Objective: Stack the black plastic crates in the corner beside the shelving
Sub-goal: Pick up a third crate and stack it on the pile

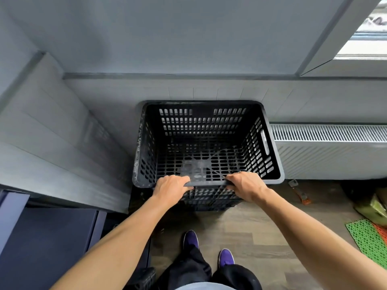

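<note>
Left edge: the grey panel (52,132) is standing just beside the left side of the top crate (201,122). You are working with little room there, so keep that side from scraping as you settle the load.

Your left hand (170,188) is gripping the near rim, with the fingers curled over it into the crate.

The top crate is sitting in the corner. Its far side is near the wall (188,38), and it is resting over a lower crate (209,200) whose slotted side is showing under the near rim. Whether it is fully seated cannot be told from this view.

Judgement: you are settling the crate onto the stack. Press down evenly through both hands and nudge it toward the wall until the rims are lining up. Feel for it dropping into place before you let go.

Your right hand (247,185) is gripping the same rim, fingers hooked over it. Keep both hands level, since a tilt is likely to jam one corner.

Right side: the radiator (328,151) is running just beside the crate, so avoid swinging that way. A green mat (364,239) is lying on the floor (261,227), well apart.
</note>
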{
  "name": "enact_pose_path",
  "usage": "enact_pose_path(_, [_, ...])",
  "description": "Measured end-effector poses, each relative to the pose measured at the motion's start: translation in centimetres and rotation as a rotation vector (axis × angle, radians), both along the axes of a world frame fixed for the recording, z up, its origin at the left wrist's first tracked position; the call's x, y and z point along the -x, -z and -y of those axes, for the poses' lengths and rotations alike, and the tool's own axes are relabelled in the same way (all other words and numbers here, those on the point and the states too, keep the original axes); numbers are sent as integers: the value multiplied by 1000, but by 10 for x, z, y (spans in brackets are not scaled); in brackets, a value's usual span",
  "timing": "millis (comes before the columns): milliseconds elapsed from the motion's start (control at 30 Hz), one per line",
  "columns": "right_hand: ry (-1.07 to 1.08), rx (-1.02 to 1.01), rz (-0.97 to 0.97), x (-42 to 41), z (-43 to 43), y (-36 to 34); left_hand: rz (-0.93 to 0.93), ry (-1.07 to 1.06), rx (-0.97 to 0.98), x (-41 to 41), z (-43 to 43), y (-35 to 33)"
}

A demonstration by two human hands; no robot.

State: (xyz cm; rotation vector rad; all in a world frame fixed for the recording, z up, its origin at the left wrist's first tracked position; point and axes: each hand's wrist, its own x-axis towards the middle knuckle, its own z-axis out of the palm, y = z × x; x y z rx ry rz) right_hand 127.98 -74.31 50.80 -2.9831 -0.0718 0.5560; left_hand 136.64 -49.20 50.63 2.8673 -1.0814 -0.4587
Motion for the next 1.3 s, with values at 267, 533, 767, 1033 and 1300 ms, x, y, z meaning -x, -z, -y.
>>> enact_pose_path(267, [49, 2, 41, 12, -5, 4, 14, -4, -39, 5, -1, -5])
enact_pose_path(533, [15, -80, 6, 17, 9, 8, 27, -81, -56, 14, -2, 3])
enact_pose_path(767, [95, 7, -117, 39, 73, 0, 71, -75, -119, 11, 3, -5])
enact_pose_path(1033, [27, 2, -82, 41, 70, 5, -8, -172, -166, 15, 5, -9])
enact_pose_path(1300, [12, 12, -29, 43, 68, 9, 5, -197, -132, 13, -2, 1])
